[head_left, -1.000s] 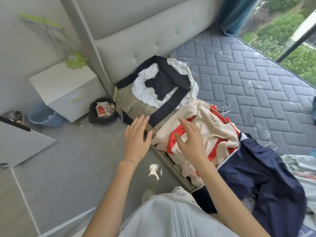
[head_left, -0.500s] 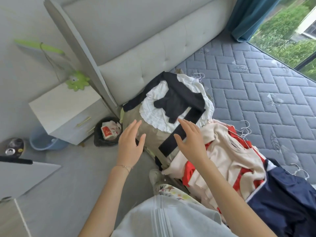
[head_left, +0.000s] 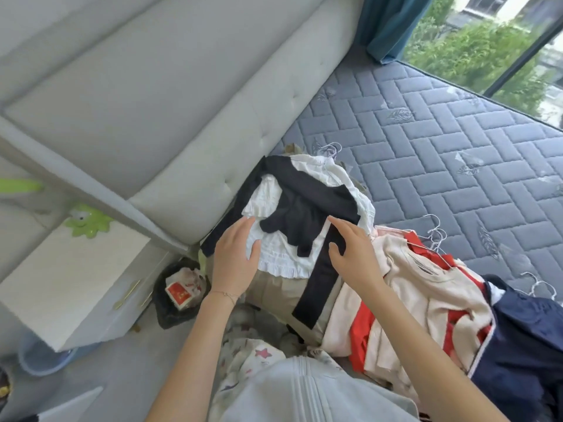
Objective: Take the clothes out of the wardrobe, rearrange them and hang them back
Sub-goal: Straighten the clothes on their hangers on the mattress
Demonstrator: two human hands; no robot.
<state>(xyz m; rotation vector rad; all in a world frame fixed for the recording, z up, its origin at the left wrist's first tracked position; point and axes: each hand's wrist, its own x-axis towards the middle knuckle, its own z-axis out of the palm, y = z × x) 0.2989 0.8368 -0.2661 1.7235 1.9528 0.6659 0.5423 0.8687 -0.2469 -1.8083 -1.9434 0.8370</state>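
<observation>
A pile of clothes lies on the near corner of the blue quilted mattress (head_left: pixel 441 123). On top of the pile is a white ruffled blouse (head_left: pixel 275 254) with a black long-sleeved top (head_left: pixel 307 214) spread over it, above a beige garment (head_left: pixel 275 292). My left hand (head_left: pixel 233 258) is over the blouse's left side with its fingers straight. My right hand (head_left: pixel 350 254) is over the black sleeve, fingers spread, holding nothing. To the right lie a cream and red garment (head_left: pixel 426 300) and a navy garment (head_left: pixel 524 354), with wire hangers (head_left: pixel 432 229) sticking out.
The grey padded headboard (head_left: pixel 182 117) stands behind the pile. A white bedside cabinet (head_left: pixel 70 281) sits at left, with a black waste bin (head_left: pixel 179 290) between it and the bed. A blue basin (head_left: pixel 42 357) is on the floor. Teal curtain (head_left: pixel 387 22) and window at far right.
Both hands have moved forward from above the floor and the cream garment onto the black and white pile. The view has shifted closer to the bed corner.
</observation>
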